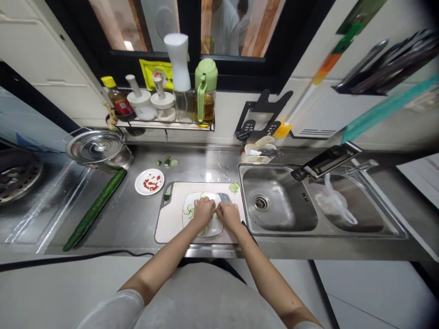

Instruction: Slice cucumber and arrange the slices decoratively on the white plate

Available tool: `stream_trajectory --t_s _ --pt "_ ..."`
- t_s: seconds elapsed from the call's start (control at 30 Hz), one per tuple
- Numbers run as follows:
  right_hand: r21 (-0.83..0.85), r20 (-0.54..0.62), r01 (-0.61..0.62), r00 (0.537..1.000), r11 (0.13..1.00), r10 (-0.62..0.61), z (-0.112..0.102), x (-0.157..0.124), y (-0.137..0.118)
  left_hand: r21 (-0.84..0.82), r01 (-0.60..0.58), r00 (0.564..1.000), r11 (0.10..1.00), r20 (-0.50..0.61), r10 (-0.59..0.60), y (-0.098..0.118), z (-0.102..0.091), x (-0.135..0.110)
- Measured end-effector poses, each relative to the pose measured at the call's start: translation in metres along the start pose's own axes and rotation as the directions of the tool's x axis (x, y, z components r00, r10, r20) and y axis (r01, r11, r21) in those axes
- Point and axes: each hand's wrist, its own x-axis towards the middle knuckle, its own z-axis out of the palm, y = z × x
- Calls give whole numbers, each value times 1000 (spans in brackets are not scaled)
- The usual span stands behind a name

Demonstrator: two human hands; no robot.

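Observation:
My left hand [204, 211] and my right hand [227, 214] meet above a white plate [192, 199], fingertips pinched close together. Between them shows a bit of pale green, a cucumber slice mostly hidden by the fingers. Thin cucumber slices [188, 210] lie curled on the plate, which rests on a white cutting board [169, 228]. A knife blade [224, 197] lies just beyond my right hand, its black handle partly under my wrist. More cucumber slices [234, 188] sit in the board's far right corner, and a cucumber chunk [166, 197] is by the board's handle.
A small white plate [139, 183] holds red pieces. A whole cucumber [94, 210] lies at left, near a lidded steel pot [99, 148]. Cucumber ends [167, 161] sit behind. The double sink [284, 201] is at right, with a plastic bag [332, 201]. Bottles [206, 91] stand on a rack.

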Motion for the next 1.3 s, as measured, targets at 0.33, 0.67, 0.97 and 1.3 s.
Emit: stream_trajectory --t_s 0.33,0.67,0.97,1.3 --pt "64 -62 13 998 998 -9 -3 -3 2 -50 21 1000 999 -6 -21 0 -3 1" --pt "195 -172 33 985 980 1 -5 -2 10 -140 44 997 989 -58 -53 3 -12 -3" --pt "364 -231 45 972 930 43 -5 -5 14 -225 96 981 970 -146 -131 -19 -39 -17" --pt "454 -257 42 963 890 86 -15 -18 11 -181 401 853 898 -284 -439 -144 -89 -45"
